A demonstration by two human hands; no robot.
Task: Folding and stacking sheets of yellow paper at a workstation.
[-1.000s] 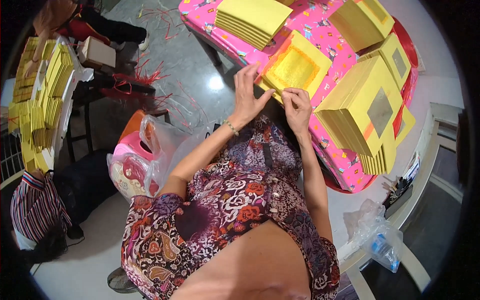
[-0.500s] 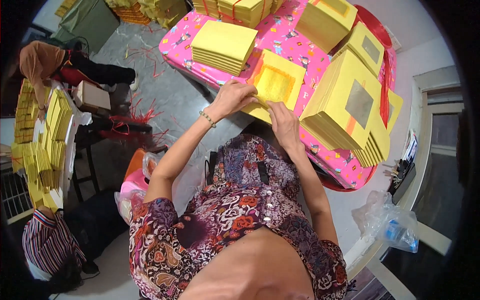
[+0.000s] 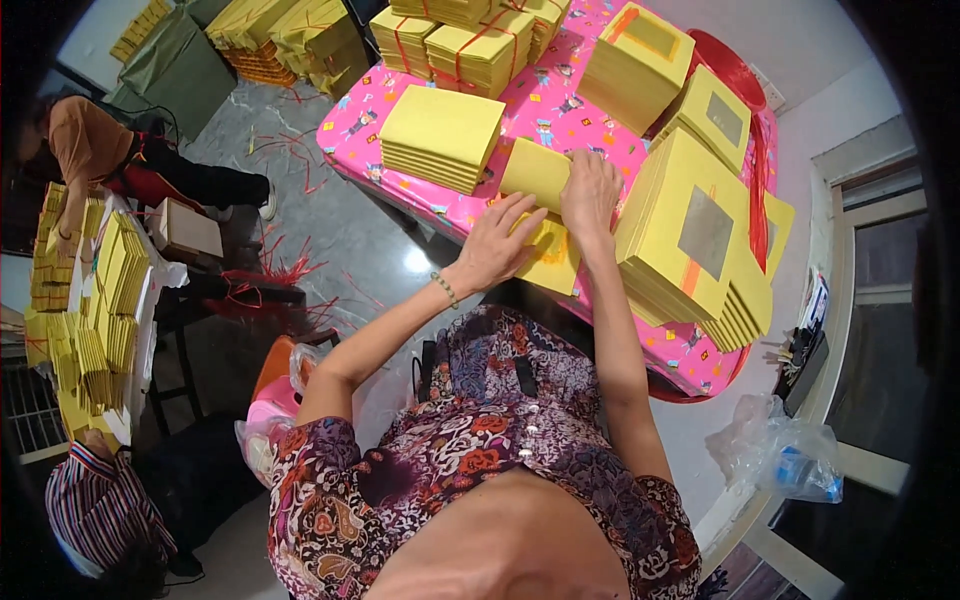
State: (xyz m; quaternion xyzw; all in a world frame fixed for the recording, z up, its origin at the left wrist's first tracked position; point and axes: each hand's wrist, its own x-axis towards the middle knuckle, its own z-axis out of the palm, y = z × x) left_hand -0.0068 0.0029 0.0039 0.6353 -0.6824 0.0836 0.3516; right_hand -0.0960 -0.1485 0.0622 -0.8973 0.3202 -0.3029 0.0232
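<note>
In front of me a folded yellow paper sheet (image 3: pixel 535 172) lies over the pink-patterned table. Nearer to my body, a part of yellow paper with an orange-bordered square (image 3: pixel 552 250) shows below the fold. My left hand (image 3: pixel 497 240) is open, its fingers spread over the paper's near left side. At the right edge of the folded paper rests my right hand (image 3: pixel 592 192), fingers stretched forward; its thumb side touches the sheet. Left of the sheet sits a stack of folded yellow papers (image 3: pixel 442 130). To the right stands a taller stack with a silver-grey square (image 3: pixel 705 235).
Red-tied yellow bundles (image 3: pixel 480 55) occupy the table's far end. Further yellow stacks (image 3: pixel 635 70) and a red basin (image 3: pixel 725 65) line its right side. On the left, two people work at another table (image 3: pixel 140 300) of yellow papers. Red strings (image 3: pixel 285 260) litter the floor.
The paper's far part has been folded toward me, covering much of the orange square. My left hand has opened out flat, and my right hand has moved farther forward along the edge.
</note>
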